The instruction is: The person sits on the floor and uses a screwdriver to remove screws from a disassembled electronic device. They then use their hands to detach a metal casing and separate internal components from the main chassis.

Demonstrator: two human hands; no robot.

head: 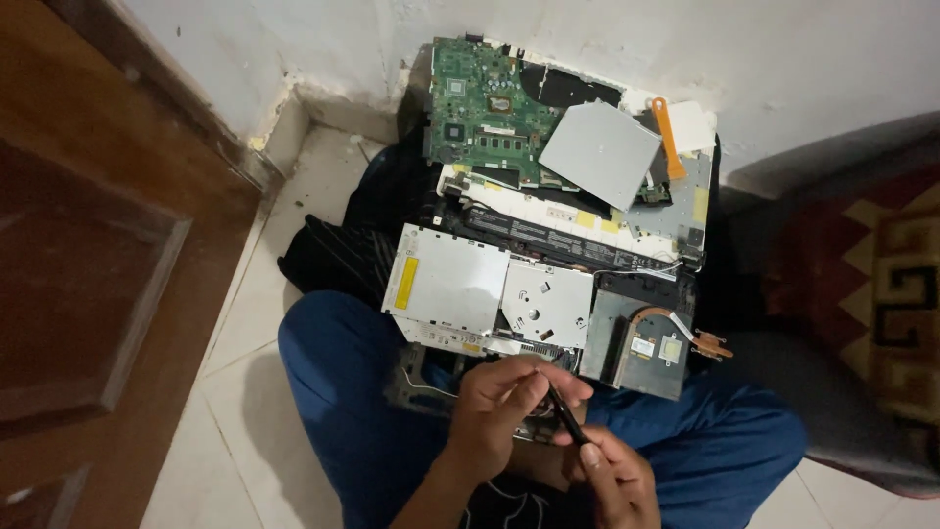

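Nearest me, my right hand [615,477] pinches the lower end of a thin black tool [565,413], while my left hand [509,400] curls closed around its upper part, both above my blue-trousered lap. Just beyond lies a silver optical drive [490,289] with a copper heat pipe [676,328] to its right. Farther off, a green circuit board [485,108] leans against the white wall.

— What is the room like?

— A white wall [744,59] runs along the top. It looks rough and chipped near the corner.

— And the floor?

— Pale tiles [245,392]. A brown wooden door [88,245] stands on the left. A patterned rug [881,274], maybe red and tan, lies on the right. The light is dim.
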